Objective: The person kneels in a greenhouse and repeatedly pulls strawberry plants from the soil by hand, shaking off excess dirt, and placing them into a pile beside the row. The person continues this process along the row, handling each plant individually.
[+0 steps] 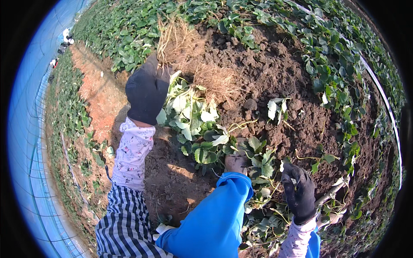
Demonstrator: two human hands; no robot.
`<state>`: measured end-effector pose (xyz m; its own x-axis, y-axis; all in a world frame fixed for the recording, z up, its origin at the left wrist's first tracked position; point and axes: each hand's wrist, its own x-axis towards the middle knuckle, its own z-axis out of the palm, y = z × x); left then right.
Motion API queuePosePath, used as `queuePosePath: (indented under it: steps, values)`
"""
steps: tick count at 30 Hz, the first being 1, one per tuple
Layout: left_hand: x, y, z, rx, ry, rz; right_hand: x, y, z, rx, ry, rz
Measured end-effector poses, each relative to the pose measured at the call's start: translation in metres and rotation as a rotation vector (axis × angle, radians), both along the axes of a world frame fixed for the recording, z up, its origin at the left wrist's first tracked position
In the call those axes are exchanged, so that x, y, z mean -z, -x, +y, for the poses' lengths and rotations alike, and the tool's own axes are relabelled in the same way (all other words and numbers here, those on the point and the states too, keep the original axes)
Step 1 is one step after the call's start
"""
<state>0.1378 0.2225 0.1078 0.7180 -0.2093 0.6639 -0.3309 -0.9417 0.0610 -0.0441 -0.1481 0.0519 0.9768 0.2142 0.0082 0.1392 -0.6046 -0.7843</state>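
Note:
My left hand (149,88), in a black glove, is closed around uprooted strawberry plants whose tan, stringy roots (176,40) stick up beyond the fingers. Just right of it lies a pulled bunch of strawberry plants (190,108), pale leaf undersides showing, with a bushy root mass (216,80) on the soil. My right hand (298,190), also black-gloved, hovers at the lower right over leaves and runners. Its fingers are curled with a gap to the thumb, and a small pale leaf shows by the fingertips. Beside that wrist runs a pale stick (332,192), partly hidden.
Loose brown soil (274,64) with scattered leaves surrounds the hands. Green strawberry rows (129,32) grow beyond and to the right, where a white line (377,77) runs. My blue-clad leg (209,219) stands between the arms. A blue film wall (29,129) curves at left.

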Motion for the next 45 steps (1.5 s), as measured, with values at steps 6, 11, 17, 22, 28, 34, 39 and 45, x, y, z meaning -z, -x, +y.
queuePosePath:
  steps: [6, 11, 17, 22, 28, 34, 39, 45]
  values:
    - [0.073, -0.063, 0.074, -0.388, 0.091, 0.901, 0.021, 0.025, 0.009, -0.025, 0.024, 0.218]
    - [0.131, -0.037, 0.063, -0.317, 0.391, 0.788, 0.023, 0.03, 0.01, -0.003, 0.034, 0.195]
    - [0.153, 0.01, 0.004, -0.092, -0.441, 0.443, 0.034, 0.037, 0.0, 0.032, 0.128, 0.216]
    - [0.17, 0.004, 0.012, -0.261, -0.543, 0.642, 0.046, 0.024, -0.004, -0.045, 0.226, 0.183]
    - [0.16, 0.011, -0.011, -0.166, -0.606, 0.346, 0.019, -0.016, -0.043, 0.152, 0.214, -0.016]
    - [0.141, 0.015, 0.01, -0.073, -0.274, 0.47, 0.058, -0.122, -0.144, 0.637, 0.073, -0.161]
    - [0.112, 0.011, 0.022, -0.039, -0.017, 0.641, 0.098, -0.197, -0.174, 0.713, 0.438, -0.064]
    - [0.078, 0.008, 0.038, 0.013, 0.078, 0.592, 0.09, -0.233, -0.108, 0.356, 0.511, 0.015]
